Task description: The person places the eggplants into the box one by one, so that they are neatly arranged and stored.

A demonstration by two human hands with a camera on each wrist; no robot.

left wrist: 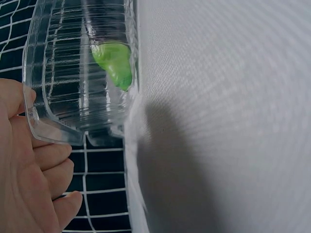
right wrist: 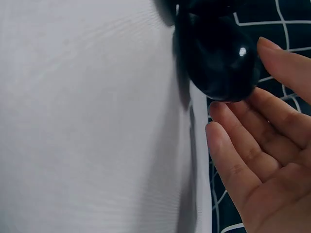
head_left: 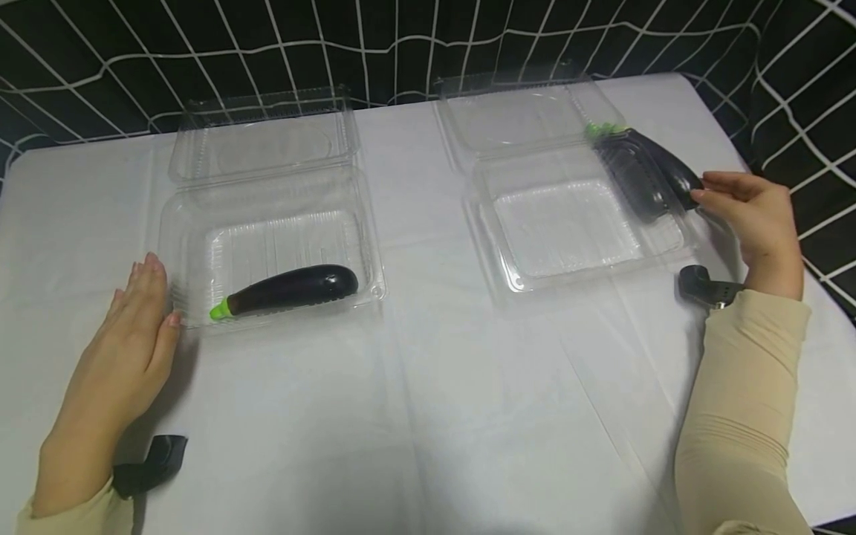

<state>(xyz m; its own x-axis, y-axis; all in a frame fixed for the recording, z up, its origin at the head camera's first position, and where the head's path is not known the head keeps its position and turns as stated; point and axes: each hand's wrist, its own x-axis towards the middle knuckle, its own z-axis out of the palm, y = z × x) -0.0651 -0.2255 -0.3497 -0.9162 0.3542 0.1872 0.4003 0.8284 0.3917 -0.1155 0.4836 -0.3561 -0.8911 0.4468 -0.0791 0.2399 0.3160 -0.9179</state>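
In the head view my left hand (head_left: 127,349) lies with straight fingers along the left side of the left clear plastic clamshell box (head_left: 172,223). Inside that box, near its front wall, lies a dark eggplant (head_left: 294,288), its green stem end pointing left. My right hand (head_left: 756,212) reaches to the blunt end of a second eggplant (head_left: 669,163), thumb and fingertips about it, palm spread in the right wrist view. This eggplant lies slanted along the right side of the right clamshell box (head_left: 568,223), green stem end away from me; part of it shows through the clear plastic.
Both boxes stand with lids raised, the left lid (head_left: 267,137) and right lid (head_left: 528,115) tipped back toward the white wire grid (head_left: 414,44). A white cloth (head_left: 435,386) covers the table. A dark device is strapped to each wrist.
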